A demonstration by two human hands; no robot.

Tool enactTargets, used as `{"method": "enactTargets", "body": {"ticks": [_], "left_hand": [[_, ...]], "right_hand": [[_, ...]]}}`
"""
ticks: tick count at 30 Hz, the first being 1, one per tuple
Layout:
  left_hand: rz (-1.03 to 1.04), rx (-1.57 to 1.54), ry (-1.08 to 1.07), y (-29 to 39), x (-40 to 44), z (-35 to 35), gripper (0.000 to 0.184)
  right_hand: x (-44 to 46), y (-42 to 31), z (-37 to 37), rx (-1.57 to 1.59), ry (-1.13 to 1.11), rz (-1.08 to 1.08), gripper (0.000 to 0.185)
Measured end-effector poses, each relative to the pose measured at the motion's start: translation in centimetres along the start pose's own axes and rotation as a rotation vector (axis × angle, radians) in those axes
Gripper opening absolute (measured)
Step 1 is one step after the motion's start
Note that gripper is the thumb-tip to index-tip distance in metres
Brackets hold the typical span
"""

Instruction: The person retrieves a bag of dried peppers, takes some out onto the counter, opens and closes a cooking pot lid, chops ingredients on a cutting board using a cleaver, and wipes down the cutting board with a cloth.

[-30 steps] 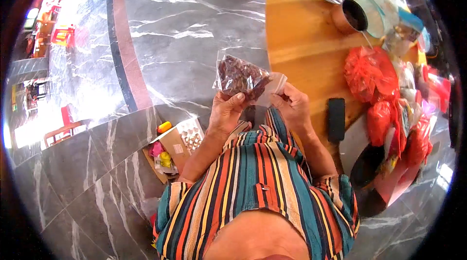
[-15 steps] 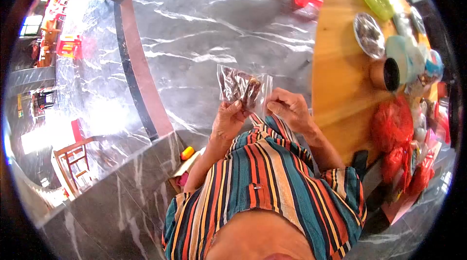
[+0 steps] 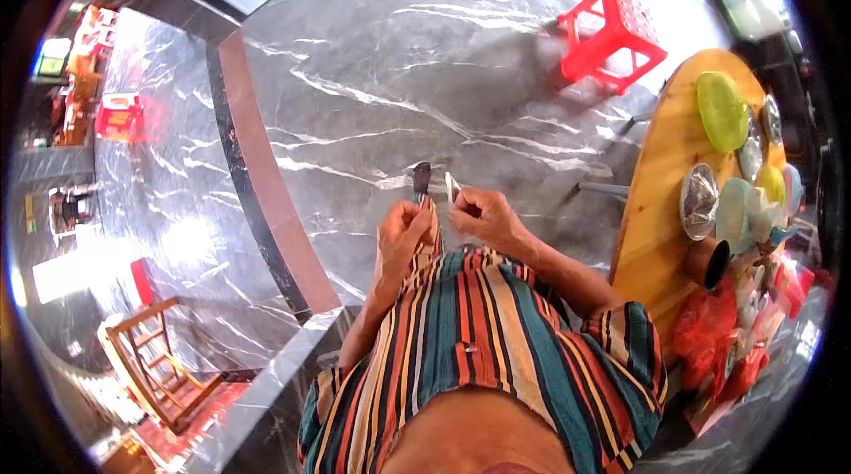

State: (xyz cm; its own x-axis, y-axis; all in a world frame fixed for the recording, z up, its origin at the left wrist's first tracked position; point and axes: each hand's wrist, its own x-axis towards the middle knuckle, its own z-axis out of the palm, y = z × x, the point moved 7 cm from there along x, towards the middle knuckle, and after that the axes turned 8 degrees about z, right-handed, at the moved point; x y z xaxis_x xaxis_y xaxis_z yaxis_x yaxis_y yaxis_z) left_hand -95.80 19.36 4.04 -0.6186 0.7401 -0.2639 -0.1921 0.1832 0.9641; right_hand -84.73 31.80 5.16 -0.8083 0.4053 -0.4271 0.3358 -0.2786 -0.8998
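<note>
My left hand [image 3: 406, 230] is closed, thumb pressed against the curled fingers; whatever it holds is hidden. Just to the right, my right hand [image 3: 483, 214] pinches a thin, whitish clear plastic strip [image 3: 451, 186] that stands up from its fingertips. A narrow gap separates the hands, which are above my lap in front of the striped shirt [image 3: 496, 323]. Beyond my left hand a dark shoe [image 3: 422, 178] shows on the marble floor. The bag's dark contents cannot be made out.
On the right, a wooden table [image 3: 643, 217] bears a green lid [image 3: 722, 111], a covered plate [image 3: 699, 200], a brown pot [image 3: 706, 262] and red bags [image 3: 705, 328]. A red stool [image 3: 612, 35] stands ahead. At lower left is a wooden chair [image 3: 160, 363].
The view has swung, moving the table rightward and bringing the red stool fully in. The clear bag of dark pieces, earlier held between both hands, no longer shows except for a thin plastic strip.
</note>
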Motion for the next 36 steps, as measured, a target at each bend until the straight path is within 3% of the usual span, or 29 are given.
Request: {"method": "enactTargets", "body": {"ticks": [2, 5, 6, 7, 8, 10, 12, 14, 20, 21, 23, 24, 27, 29, 30, 32, 36], "left_hand": [[0.056, -0.040, -0.064, 3.3, 6.1, 0.4, 0.028], [-0.014, -0.002, -0.365, 4.2, 14.6, 1.2, 0.027], [-0.013, -0.002, -0.382, 4.8, 17.0, 1.2, 0.027], [-0.031, -0.035, -0.443, 6.0, 19.1, 1.8, 0.025], [-0.051, -0.065, -0.504, 7.0, 21.6, 2.4, 0.024], [-0.102, -0.084, -0.585, 7.7, 26.1, 3.5, 0.021], [-0.140, -0.128, -0.649, 9.5, 30.3, 5.3, 0.020], [-0.140, -0.126, -0.673, 10.9, 34.6, 7.7, 0.019], [0.013, -0.096, -0.709, 17.0, 49.8, 16.9, 0.017], [0.019, -0.172, -0.707, 18.0, 52.1, 18.5, 0.017], [-0.009, -0.149, -0.722, 21.0, 57.0, 20.4, 0.018], [-0.031, -0.139, -0.731, 22.1, 58.8, 22.1, 0.018], [-0.027, -0.177, -0.707, 23.1, 65.3, 26.2, 0.018], [0.021, -0.179, -0.659, 24.6, 71.3, 26.8, 0.019], [0.024, -0.177, -0.659, 25.4, 73.6, 28.3, 0.019], [0.063, -0.136, -0.653, 26.6, 78.1, 30.9, 0.019], [0.012, -0.200, -0.652, 26.7, 88.7, 35.5, 0.017]], "right_hand": [[4.3, -2.3, -0.4, -0.216, 0.063, 0.022, 0.021], [9.6, -6.4, -1.2, -0.178, 0.188, 0.001, 0.019], [11.1, -7.5, -2.0, -0.234, 0.266, -0.037, 0.018], [12.5, -8.8, -2.6, -0.029, 0.223, -0.033, 0.017], [14.3, -9.7, -3.7, -0.015, 0.243, -0.027, 0.017], [16.9, -10.9, -6.5, -0.138, 0.291, -0.034, 0.017], [19.3, -13.0, -9.6, 0.030, 0.232, -0.048, 0.015], [22.0, -14.0, -12.7, 0.510, 0.088, -0.044, 0.015], [32.6, -20.7, -26.7, 0.602, 0.193, -0.102, 0.019], [34.1, -21.0, -30.4, 0.447, 0.322, -0.229, 0.018], [37.3, -25.6, -35.2, 0.919, 0.389, -0.251, 0.017], [38.9, -25.5, -38.9, 0.816, 0.410, -0.149, 0.018], [42.1, -28.0, -45.4, 0.697, 0.394, -0.155, 0.016], [45.4, -32.7, -49.6, 0.059, 0.670, -0.191, 0.011], [46.5, -35.0, -51.5, 0.059, 0.670, -0.195, 0.011], [47.4, -41.1, -54.3, -0.296, 0.812, -0.504, 0.016], [55.7, -43.6, -58.9, -0.610, 0.680, -0.502, 0.021]]}}
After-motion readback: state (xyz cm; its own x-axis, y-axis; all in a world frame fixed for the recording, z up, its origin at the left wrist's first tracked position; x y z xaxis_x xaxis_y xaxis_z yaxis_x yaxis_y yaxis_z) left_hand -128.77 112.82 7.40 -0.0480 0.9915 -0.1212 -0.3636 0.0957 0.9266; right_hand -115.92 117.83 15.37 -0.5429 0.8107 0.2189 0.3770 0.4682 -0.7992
